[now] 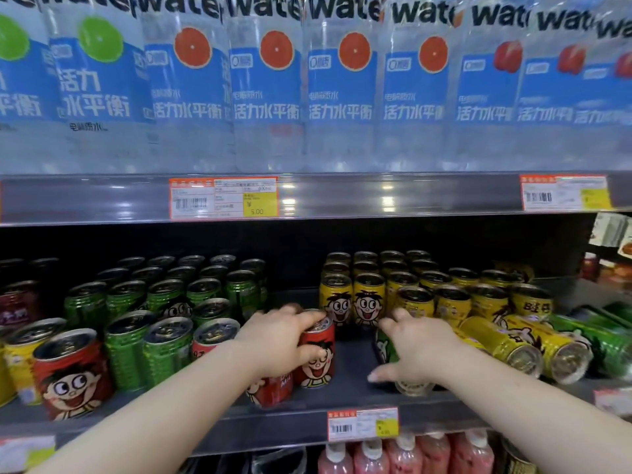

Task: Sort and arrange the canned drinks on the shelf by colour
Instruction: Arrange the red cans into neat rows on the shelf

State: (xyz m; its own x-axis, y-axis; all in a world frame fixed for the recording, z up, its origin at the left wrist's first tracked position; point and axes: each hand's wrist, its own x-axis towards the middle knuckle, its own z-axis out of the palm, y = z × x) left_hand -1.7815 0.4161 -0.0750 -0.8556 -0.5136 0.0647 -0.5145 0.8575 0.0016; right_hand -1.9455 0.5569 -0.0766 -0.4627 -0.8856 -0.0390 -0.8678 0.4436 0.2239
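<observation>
The middle shelf (239, 424) holds cartoon-face cans. Upright green cans (171, 295) stand left of centre and upright yellow cans (369, 299) right of centre. My left hand (277, 340) grips the top of an upright red can (318, 360) in the gap between them. A second red can (270, 388) stands just in front, under that wrist. My right hand (417, 350) lies over a green can (384, 347) tipped on its side, thumb on its near side and fingers curled over the far side.
Yellow cans (513, 343) and a green can (608, 350) lie toppled at the right. A red can (71, 371) and a yellow can (20, 357) stand front left. Water bottles (266, 97) fill the shelf above, pink bottles (403, 456) the one below.
</observation>
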